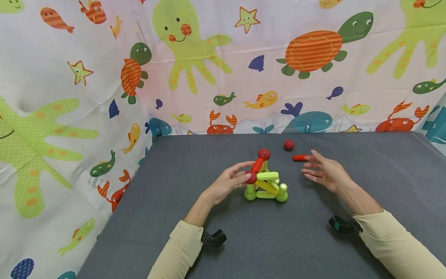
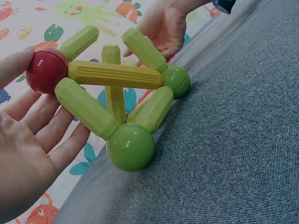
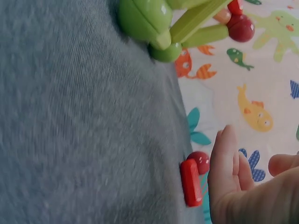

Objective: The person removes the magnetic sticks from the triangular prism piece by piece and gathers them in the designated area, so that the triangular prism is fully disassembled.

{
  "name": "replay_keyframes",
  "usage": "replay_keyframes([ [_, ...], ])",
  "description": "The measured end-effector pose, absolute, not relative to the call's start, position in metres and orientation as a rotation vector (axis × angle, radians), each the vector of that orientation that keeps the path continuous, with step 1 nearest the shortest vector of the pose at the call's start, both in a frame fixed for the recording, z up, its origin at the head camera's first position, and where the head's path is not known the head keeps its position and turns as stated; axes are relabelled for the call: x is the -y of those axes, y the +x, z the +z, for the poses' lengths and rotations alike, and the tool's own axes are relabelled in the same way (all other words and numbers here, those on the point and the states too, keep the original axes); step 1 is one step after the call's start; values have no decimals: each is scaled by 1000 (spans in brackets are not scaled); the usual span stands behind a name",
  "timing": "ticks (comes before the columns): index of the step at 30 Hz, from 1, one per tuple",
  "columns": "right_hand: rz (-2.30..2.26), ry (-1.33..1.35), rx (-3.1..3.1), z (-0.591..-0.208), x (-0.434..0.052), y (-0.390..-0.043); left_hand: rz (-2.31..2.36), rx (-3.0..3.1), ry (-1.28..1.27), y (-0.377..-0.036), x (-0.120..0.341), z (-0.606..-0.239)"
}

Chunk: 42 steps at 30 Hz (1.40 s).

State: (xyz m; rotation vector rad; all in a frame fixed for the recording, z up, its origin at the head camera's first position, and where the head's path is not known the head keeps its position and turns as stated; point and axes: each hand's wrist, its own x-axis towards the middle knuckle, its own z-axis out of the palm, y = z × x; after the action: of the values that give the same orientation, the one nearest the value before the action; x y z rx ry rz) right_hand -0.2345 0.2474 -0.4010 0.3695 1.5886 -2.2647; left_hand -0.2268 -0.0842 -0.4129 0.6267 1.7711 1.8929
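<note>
The rod-and-ball frame [image 1: 266, 180] stands mid-table on the grey cloth [image 1: 244, 240]. My left hand [image 1: 228, 182] pinches its red ball [image 2: 46, 70]; the left wrist view shows that ball joining green rods the head view hides. My right hand [image 1: 325, 172] hovers open, beside a loose red rod [image 3: 190, 182] and a second red ball [image 1: 289, 145].

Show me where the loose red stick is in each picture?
Head: the red stick lies on the grey table, just left of the right hand's fingertips.
Left wrist: not in it.
Right wrist: the stick is low in the middle, beside the red ball.
Shared landmark: the toy frame of sticks and balls, at centre, filling the picture, and at the top.
</note>
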Motion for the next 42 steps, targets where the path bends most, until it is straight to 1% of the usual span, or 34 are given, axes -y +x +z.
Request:
replay_keyframes([
  [4, -2279, 301, -1512, -397, -243, -230, 1899, -1766, 623, -226, 84, -412],
  [13, -2195, 142, -1594, -387, -231, -223, 1893, -1771, 618, -227, 84, -412],
  [42, -1957, -70, -1690, -356, -191, -211, 1894, -1773, 642, -227, 84, -412],
])
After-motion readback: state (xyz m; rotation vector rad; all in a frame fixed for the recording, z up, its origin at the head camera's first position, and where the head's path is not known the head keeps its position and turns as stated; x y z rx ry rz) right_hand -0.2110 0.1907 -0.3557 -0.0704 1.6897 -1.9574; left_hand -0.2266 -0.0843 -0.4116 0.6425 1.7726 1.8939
